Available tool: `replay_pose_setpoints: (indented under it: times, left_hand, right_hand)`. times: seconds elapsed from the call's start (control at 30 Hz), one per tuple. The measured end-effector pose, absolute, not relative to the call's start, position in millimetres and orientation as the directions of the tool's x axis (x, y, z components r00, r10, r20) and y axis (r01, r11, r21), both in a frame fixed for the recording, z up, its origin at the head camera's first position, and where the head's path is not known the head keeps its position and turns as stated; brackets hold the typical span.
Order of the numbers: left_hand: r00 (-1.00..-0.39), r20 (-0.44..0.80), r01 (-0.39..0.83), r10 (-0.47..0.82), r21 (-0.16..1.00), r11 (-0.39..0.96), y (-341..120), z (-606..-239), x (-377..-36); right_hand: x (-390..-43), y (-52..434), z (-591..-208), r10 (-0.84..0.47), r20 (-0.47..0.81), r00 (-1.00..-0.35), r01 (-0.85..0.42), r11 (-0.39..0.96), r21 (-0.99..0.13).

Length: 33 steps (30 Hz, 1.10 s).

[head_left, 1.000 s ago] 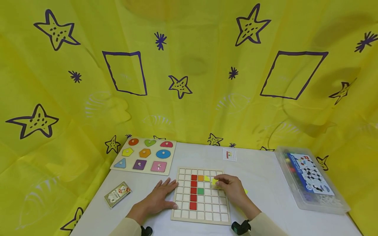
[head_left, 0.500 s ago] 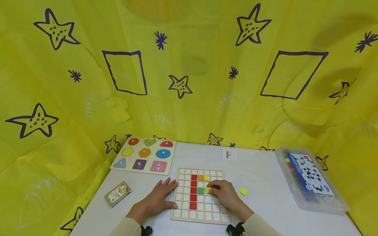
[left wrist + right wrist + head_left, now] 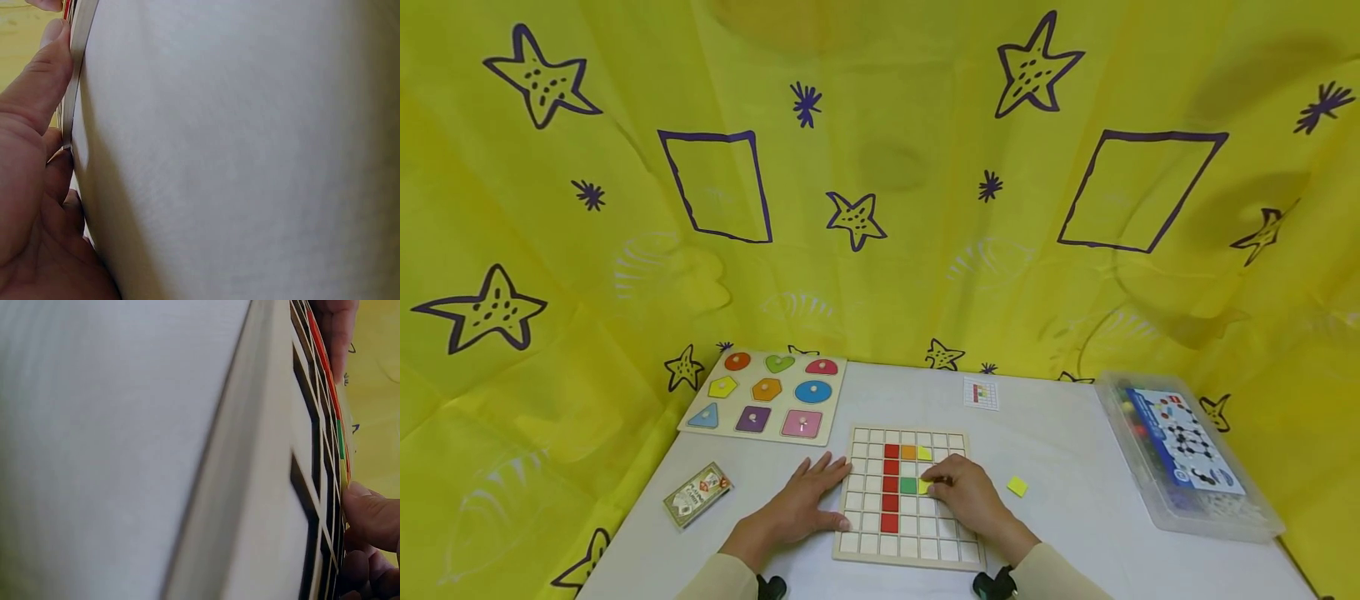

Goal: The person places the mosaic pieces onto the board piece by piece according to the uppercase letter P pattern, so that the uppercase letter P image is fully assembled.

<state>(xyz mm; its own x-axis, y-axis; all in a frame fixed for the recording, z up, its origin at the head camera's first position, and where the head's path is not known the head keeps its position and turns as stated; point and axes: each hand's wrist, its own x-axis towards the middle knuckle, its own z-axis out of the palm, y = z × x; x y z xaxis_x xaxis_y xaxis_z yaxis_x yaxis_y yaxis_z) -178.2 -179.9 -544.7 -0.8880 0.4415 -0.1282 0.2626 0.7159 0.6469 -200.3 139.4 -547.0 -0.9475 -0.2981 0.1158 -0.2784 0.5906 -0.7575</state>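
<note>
A wooden grid board (image 3: 887,546) lies on the white table. On it a column of red square tiles (image 3: 890,503) runs down, with an orange tile (image 3: 908,452) and a yellow tile (image 3: 925,453) beside its top, and a green tile (image 3: 907,485) lower. My right hand (image 3: 968,498) pinches another yellow tile (image 3: 922,486) at the cell right of the green one, its fingertips covering part of it. In the right wrist view the thumb (image 3: 369,509) is at this tile. My left hand (image 3: 808,500) lies spread, fingertips and thumb at the board's left edge.
A loose yellow tile (image 3: 1017,486) lies right of the board. Behind is a small pattern card (image 3: 981,393). Left are a shape puzzle board (image 3: 815,417) and a playing-card box (image 3: 697,495); right, a clear plastic case (image 3: 1217,525). A yellow curtain (image 3: 880,292) stands behind.
My right hand has brought the yellow tile left and nearer me, from the upper right cells to beside the green tile. The left hand has stayed in place.
</note>
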Motion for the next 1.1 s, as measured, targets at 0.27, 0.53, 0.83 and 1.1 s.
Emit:
replay_pose_setpoints:
  times: [0.27,0.53,0.83,1.1]
  left_hand:
    - [-0.889,-0.127,0.264,0.440,0.642,0.719,-182,-547,-180]
    - [-0.890,-0.135,0.257,0.436,0.643,0.721,-182,-547,-179]
    - [-0.889,-0.140,0.253,0.436,0.644,0.722,-182,-547,-180]
    - [-0.891,-0.140,0.250,0.433,0.644,0.723,-180,-546,-179]
  right_hand:
    - [-199,135,-545,-0.266,0.095,-0.959,-0.240,0.586,-0.774]
    - [-200,136,-544,-0.211,0.028,-0.977,-0.127,0.474,-0.871]
    - [-200,142,-537,-0.153,0.013,-0.988,-0.082,0.460,-0.884]
    - [-192,179,-531,-0.097,0.019,-0.995,-0.069,0.549,-0.833]
